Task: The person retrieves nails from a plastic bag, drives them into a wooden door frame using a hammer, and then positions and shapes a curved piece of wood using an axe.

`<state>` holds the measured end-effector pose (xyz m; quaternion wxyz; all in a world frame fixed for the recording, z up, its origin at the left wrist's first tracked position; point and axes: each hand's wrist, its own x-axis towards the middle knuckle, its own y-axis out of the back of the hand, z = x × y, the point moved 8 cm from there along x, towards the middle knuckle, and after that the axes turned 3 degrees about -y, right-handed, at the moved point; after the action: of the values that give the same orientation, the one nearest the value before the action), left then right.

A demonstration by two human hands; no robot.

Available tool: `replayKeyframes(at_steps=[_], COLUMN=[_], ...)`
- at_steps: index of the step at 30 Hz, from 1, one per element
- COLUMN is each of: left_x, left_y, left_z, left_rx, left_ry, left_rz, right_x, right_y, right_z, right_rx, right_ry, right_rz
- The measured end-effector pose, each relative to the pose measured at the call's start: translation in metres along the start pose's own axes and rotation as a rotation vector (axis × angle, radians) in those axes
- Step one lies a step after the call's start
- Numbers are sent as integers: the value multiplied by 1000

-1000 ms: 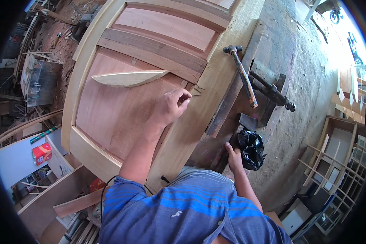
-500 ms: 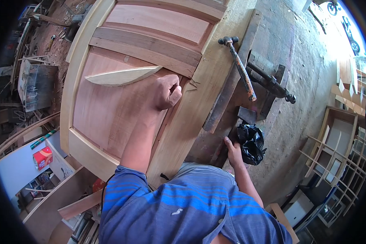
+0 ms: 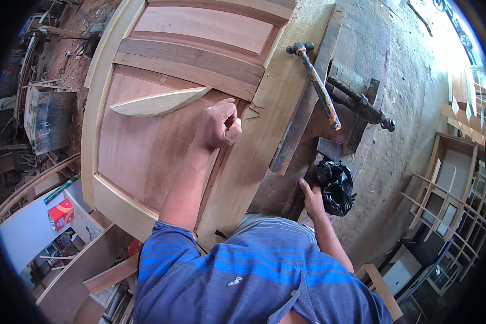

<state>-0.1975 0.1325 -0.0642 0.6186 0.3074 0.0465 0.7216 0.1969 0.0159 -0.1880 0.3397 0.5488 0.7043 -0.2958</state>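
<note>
My left hand is closed in a fist above the wooden door panel, beside the door's right stile. Whatever the fist may hold is hidden. Just past its knuckles, a pale curved wood piece lies across the panel. A few loose nails rest on the stile near the fist. My right hand is low at the workbench, thumb up, touching or close beside a black plastic bag. Its fingers are mostly hidden.
A ball-peen hammer lies across the bench's raised board, right of the door. Beyond it sits a metal vise. Wooden lattice frames stand at right. Boards and a red box are at lower left.
The view has shifted slightly. My left fist stays over the panel and has turned a little; my right hand remains by the black bag.
</note>
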Motion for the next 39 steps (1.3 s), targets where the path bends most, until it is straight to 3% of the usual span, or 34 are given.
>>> replayKeyframes(at_steps=[10, 12, 14, 16, 19, 25, 28, 32, 34, 39], left_x=[3, 5, 6, 6, 7, 8, 11, 21, 25, 10], left_y=[-3, -1, -1, -4, -13, -18, -16, -7, 1, 0], left_z=[1, 6, 8, 8, 15, 16, 15, 19, 19, 5], left_rx=[62, 75, 100, 138, 225, 309, 319, 322, 405, 638], left_ry=[-77, -115, -146, -166, -258, -413, -402, -300, -245, -124], left_rz=[4, 19, 4, -36, -114, -247, -302, -201, -75, -106], right_x=[4, 13, 16, 17, 4, -4, 2, 29, 26, -6], right_y=[3, 20, 26, 20, 7, -1, 5, 30, 26, -1], right_z=[9, 18, 25, 30, 11, -6, 6, 48, 41, 0], right_rx=[-6, -206, -223, -61, -24, 1, -12, -121, -119, 5], right_ry=[-27, 163, 181, 26, -16, 38, 21, 85, 111, -68], right_rz=[-24, 145, 169, 46, -1, 59, 52, 77, 91, 21])
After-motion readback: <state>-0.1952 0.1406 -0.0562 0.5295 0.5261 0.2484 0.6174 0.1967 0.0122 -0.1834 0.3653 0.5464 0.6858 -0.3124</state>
